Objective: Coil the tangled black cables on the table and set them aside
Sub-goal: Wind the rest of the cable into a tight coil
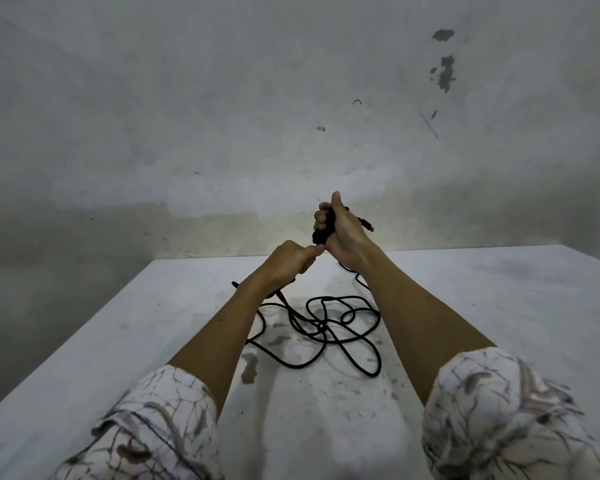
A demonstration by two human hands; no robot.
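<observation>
The right hand (340, 233) held a small bundle of black cable (323, 230) with fingers curled around it, above the table (499, 306). The left hand (288, 261) pinched a strand. The remaining tangle (326, 327) lay below; it seemed light and floppy, best gripped near the loose end

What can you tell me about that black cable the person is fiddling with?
The black cable is thin and flexible, with a matte, rubbery look. Most of it lies in loose, overlapping loops on the white table, between the forearms. One stretch rises to the right hand, which grips a small wound bundle, a plug end sticking out beside it. The left hand pinches another strand below. It is still mostly tangled.
</observation>
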